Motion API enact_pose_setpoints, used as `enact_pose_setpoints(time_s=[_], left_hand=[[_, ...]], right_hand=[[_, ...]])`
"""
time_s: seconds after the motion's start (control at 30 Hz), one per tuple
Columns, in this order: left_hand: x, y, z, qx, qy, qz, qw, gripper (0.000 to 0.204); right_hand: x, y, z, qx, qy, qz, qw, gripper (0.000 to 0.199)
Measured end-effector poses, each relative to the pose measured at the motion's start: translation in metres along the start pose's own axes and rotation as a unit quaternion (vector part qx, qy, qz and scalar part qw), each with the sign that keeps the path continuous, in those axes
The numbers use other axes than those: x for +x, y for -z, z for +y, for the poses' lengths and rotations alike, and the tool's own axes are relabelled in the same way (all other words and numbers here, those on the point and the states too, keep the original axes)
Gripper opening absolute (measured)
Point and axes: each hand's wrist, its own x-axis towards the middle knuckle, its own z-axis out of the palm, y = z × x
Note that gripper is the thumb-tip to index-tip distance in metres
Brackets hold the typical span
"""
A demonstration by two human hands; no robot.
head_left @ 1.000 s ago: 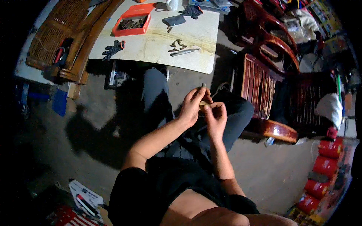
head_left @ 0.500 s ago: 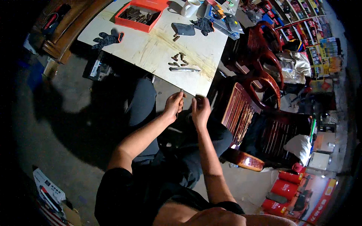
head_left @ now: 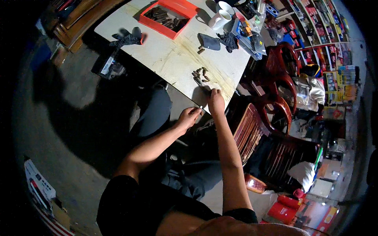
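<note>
My left hand (head_left: 189, 117) is closed in a pinch just off the near edge of the pale table (head_left: 165, 59). A small slim piece with a light tip (head_left: 201, 107) sticks out of its fingers; its kind is too small to tell. My right hand (head_left: 216, 101) is over the table's near corner, fingers closed on the end of a slim silver utility knife (head_left: 199, 82). Part of the knife is in shadow and behind the fingers. Just beyond it lie several small brown pieces (head_left: 201, 74), some shaped like short stubs.
Farther back stand a red box (head_left: 160, 31) of dark brown pieces and a white mug (head_left: 219, 19). A dark glove (head_left: 130, 38) lies at the left edge, another (head_left: 229, 41) beside a grey pouch (head_left: 209, 41). A blue organizer tray (head_left: 242, 35) and wooden chair (head_left: 248, 126) are at right.
My right hand has moved away from my left and forward onto the table, taking hold of the utility knife. My left hand has stayed low near the edge. The view has shifted slightly.
</note>
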Motion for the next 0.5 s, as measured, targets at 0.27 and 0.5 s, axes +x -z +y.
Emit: enact_pose_setpoints(time_s=[0.27, 0.5], left_hand=[[-0.009, -0.002, -0.007, 0.099, -0.117, -0.044, 0.987, 0.027], [-0.058, -0.029, -0.002, 0.257, -0.250, -0.155, 0.920, 0.023]], right_hand=[[-0.085, 0.023, 0.016, 0.200, -0.043, 0.107, 0.973, 0.018], [-0.196, 0.071, -0.030, 0.494, -0.166, 0.287, 0.804, 0.020]])
